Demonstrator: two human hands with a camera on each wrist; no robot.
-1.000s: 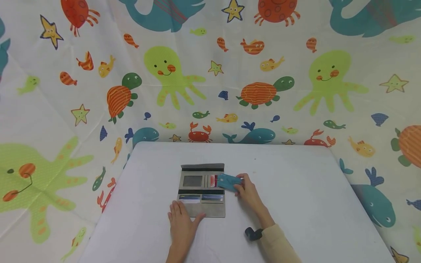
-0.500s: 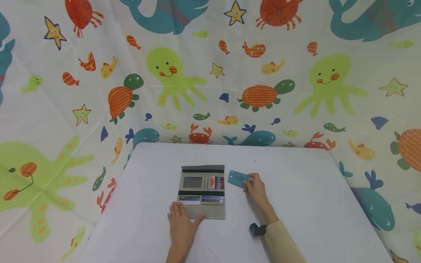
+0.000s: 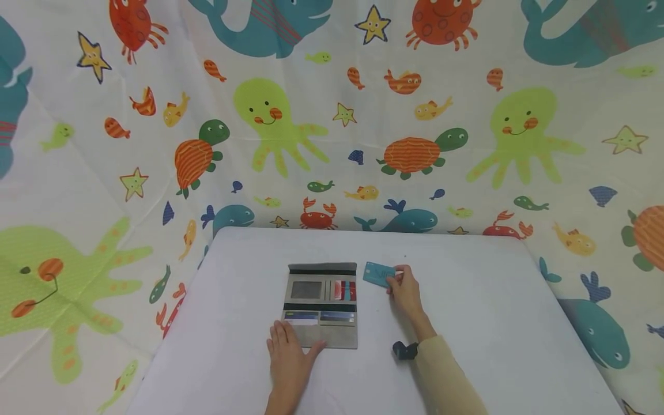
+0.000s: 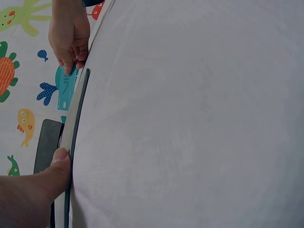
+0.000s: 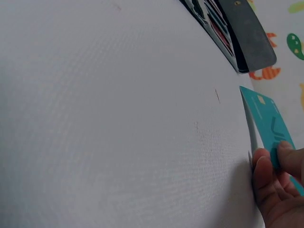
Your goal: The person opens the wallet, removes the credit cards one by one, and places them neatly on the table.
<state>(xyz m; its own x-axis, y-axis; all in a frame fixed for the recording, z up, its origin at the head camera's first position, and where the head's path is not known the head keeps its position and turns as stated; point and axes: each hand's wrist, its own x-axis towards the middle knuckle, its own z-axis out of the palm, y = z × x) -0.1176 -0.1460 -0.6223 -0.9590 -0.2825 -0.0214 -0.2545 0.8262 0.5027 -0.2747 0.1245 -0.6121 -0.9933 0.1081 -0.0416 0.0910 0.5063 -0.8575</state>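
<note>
An unfolded grey wallet (image 3: 321, 337) lies on the white table, with several cards in its slots. Two bluish cards (image 3: 337, 317) show in its lower half and red ones (image 3: 344, 290) in the upper right slots. My left hand (image 3: 290, 357) rests on the wallet's lower left corner, thumb along the near edge, as the left wrist view also shows. My right hand (image 3: 406, 291) pinches a teal bank card (image 3: 378, 273) by its right end, just right of the wallet. In the right wrist view thumb and fingers grip the bank card (image 5: 268, 118), its chip end pointing toward the wallet.
The white table (image 3: 467, 300) stretches out on both sides of the wallet. Behind it hangs a cloth (image 3: 290, 190) printed with sea animals. A small black device (image 3: 404, 350) is worn on the right wrist, by the beige sleeve.
The teal bank card has moved from over the upper right slots out to the right, and slightly away from me, in my right hand. The left hand has stayed on the wallet.
</note>
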